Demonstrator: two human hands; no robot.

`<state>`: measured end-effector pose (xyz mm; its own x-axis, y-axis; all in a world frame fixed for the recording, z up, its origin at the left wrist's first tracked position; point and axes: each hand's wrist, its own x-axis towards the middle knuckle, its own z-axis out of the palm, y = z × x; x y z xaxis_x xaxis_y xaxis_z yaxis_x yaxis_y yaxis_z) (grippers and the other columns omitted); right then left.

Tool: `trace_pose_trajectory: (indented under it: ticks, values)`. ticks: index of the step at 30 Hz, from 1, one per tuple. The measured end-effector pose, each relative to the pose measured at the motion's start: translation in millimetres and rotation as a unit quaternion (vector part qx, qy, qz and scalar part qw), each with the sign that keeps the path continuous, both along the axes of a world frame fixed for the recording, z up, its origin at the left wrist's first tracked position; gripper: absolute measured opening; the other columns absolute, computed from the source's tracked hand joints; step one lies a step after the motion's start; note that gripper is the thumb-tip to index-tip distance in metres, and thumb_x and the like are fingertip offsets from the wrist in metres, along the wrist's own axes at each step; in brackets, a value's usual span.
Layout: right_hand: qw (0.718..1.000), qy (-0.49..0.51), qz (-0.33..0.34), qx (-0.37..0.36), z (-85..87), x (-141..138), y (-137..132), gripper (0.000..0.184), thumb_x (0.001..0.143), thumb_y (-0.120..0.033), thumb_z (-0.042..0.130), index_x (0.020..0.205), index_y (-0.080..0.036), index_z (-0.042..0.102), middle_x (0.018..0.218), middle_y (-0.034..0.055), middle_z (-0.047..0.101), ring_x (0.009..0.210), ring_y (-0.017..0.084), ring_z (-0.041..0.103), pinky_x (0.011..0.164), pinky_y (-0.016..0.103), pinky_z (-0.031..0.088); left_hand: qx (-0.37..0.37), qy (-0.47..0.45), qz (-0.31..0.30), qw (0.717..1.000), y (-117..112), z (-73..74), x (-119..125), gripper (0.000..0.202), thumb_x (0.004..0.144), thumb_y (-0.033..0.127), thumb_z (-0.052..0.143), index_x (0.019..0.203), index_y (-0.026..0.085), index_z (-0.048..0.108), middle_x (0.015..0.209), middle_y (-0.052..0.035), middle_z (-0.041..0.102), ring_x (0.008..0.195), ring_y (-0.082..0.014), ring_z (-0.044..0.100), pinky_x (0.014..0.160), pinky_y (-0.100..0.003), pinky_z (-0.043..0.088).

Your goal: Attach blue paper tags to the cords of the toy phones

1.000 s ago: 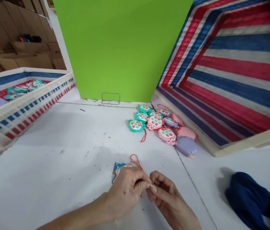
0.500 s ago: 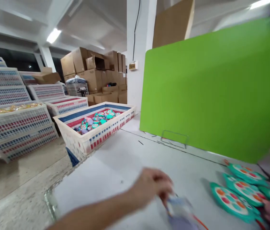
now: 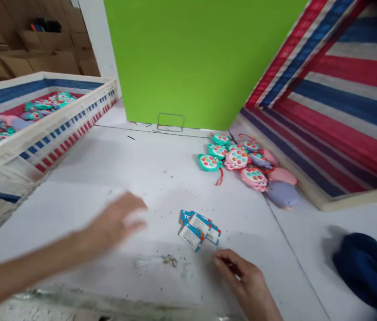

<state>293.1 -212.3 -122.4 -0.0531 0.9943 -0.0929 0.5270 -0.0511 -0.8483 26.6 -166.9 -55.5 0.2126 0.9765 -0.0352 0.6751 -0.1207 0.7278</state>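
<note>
My left hand point(image 3: 115, 223) is over the left half of the white table, blurred, with thumb and fingers apart and nothing in it. My right hand point(image 3: 247, 278) is low on the right, its fingers curled and the thumb close to the index finger; I see nothing in it. Just beyond its fingertips lie several overlapping blue printed cards point(image 3: 191, 236) with white barcode panels. Between the hands, nearer the table's front edge, is a small clump of brownish ties point(image 3: 169, 261) beside thin white strands point(image 3: 145, 264).
Several teal, pink and purple animal-shaped toys with coloured dots point(image 3: 237, 158) are heaped at the back right. A striped-lined basket point(image 3: 338, 203) tilts beside them. Another basket point(image 3: 75, 118) with toys stands left. A green board point(image 3: 195, 62) rises behind; dark blue cloth point(image 3: 365, 267) is at right.
My view has turned right and down. The left hand, earlier at a purple item with a red cord, is now empty. My right hand, the cards and the right basket now show.
</note>
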Motion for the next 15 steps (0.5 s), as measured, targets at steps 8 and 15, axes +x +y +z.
trace_pose_trajectory:
  ticks: [8, 15]
  values:
    - [0.996, 0.018, 0.043, 0.07, -3.7, -24, -30, 0.013, 0.081, -0.025, 0.048, 0.081, -0.021, 0.061, 0.072, 0.0023, 0.064, 0.061, 0.014, 0.057, 0.057, 0.02, 0.045, 0.027, 0.131, -0.243, 0.961, -36, -57.9, 52, 0.021, 0.084, 0.01, 0.036, 0.079, 0.015, 0.056, 0.085, -0.0063, 0.058, 0.08, -0.0175, 0.051, 0.074, -0.027, 0.043]
    - [0.994, 0.041, 0.049, 0.089, 2.1, -33, -20, 0.018, 0.08, -0.017, 0.047, 0.082, -0.019, 0.065, 0.071, 0.0035, 0.066, 0.065, 0.014, 0.061, 0.06, 0.019, 0.045, -0.053, 0.048, -0.187, 0.98, -31, -44.1, 56, 0.022, 0.085, 0.021, 0.035, 0.075, 0.018, 0.054, 0.072, -0.0002, 0.059, 0.067, -0.0138, 0.054, 0.064, -0.022, 0.043]
